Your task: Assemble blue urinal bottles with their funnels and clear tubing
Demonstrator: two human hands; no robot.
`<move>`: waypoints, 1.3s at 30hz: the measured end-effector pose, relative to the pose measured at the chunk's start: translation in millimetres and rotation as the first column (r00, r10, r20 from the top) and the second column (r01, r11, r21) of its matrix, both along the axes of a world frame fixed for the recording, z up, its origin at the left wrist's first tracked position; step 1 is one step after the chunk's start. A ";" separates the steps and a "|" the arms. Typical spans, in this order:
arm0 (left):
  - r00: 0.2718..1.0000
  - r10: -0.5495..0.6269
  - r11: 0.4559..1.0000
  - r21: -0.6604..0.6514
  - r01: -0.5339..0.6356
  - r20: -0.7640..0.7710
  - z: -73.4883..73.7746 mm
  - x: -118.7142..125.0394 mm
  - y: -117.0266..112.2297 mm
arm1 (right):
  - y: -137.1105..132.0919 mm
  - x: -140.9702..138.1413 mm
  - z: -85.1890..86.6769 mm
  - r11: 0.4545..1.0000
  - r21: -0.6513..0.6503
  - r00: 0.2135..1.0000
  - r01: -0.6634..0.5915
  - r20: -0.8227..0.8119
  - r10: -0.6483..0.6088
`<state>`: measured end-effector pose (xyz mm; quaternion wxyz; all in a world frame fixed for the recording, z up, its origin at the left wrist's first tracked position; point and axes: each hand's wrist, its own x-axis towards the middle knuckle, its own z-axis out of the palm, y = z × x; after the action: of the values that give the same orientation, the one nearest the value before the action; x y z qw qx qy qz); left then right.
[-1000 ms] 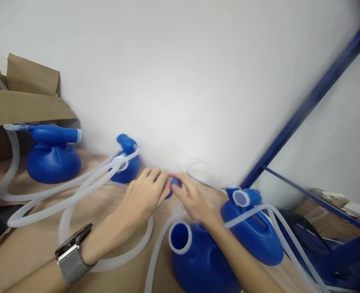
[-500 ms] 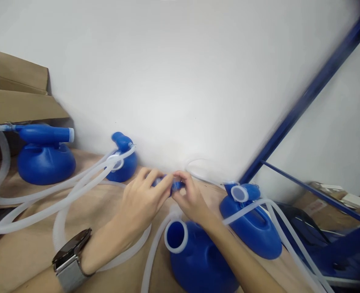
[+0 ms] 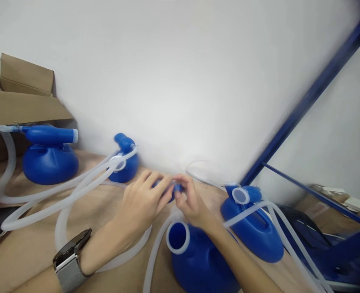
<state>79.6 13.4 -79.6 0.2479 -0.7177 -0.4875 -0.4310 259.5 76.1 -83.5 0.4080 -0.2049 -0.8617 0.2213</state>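
My left hand [image 3: 143,199], with a watch [image 3: 71,254] on its wrist, is closed around a small blue plastic fitting [image 3: 177,187]. Thumb and fingertips of my right hand [image 3: 192,203] pinch the right end of that fitting. Fingers cover most of it, so its full shape is hidden. Just below the hands stands a blue plastic jug [image 3: 198,260], its round white-rimmed mouth uncovered. A translucent hose [image 3: 153,254] runs down beside this jug on its left.
Another blue jug [image 3: 253,228] with a hose lies to the right, near a blue metal frame [image 3: 308,95]. Two more jugs, one far left [image 3: 50,162] and one by the wall [image 3: 126,167], have looped hoses. An open cardboard box [image 3: 24,108] stands at the back left.
The right thumb and fingers have shifted slightly on the blue fitting, showing a bit more of its end. The surroundings have moved slightly right in view.
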 end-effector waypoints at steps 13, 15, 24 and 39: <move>0.986 0.026 0.980 -0.196 0.007 0.164 -2.3 6.0 -1.4 | 1.7 4.5 -19.1 0.983 0.113 0.988 0.144 -0.063 -0.138; 0.971 -0.005 0.954 -0.291 0.076 0.240 0.8 6.6 -3.6 | 2.9 4.3 -21.5 0.977 0.142 0.985 0.158 -0.086 -0.146; 0.898 -0.068 0.841 -0.459 0.287 0.435 7.5 11.3 -3.9 | 3.4 0.0 -16.5 0.981 0.149 0.991 0.123 -0.065 -0.115; 0.885 -0.305 0.714 -0.531 0.457 0.351 0.7 -28.8 21.0 | 11.3 -6.0 9.8 0.970 -0.152 0.975 0.190 0.143 -0.168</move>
<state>50.8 34.3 -79.0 -0.1471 -0.7867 -0.4646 -0.3790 253.5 87.4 -73.7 0.3512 -0.3289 -0.8430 0.2403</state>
